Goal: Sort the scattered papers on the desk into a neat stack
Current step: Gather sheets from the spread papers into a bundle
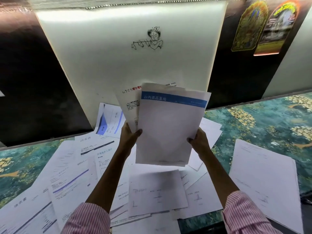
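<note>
Both hands hold a bundle (167, 129) up over the desk (261, 122).
Nearest me: striped sleeves (87, 218), then loose sheets (157, 191) spread on the desk, w/ a separate pile (263, 176) at R. L hand (129, 137) pinches the bundle's left edge, thumb in front; R hand (199, 141) pinches the right edge likewise. I see the bundle clear of the desk, uneven, blue-header sheet in front. Behind: white panel (128, 65) w/ a line drawing.

Materials and finish
The held papers (167, 129) are showing thin and matt; the counter (270, 119) is wearing a printed teal covering; the white panel (118, 48) is looking smooth; the sleeves (87, 218) are appearing as striped cloth.
</note>
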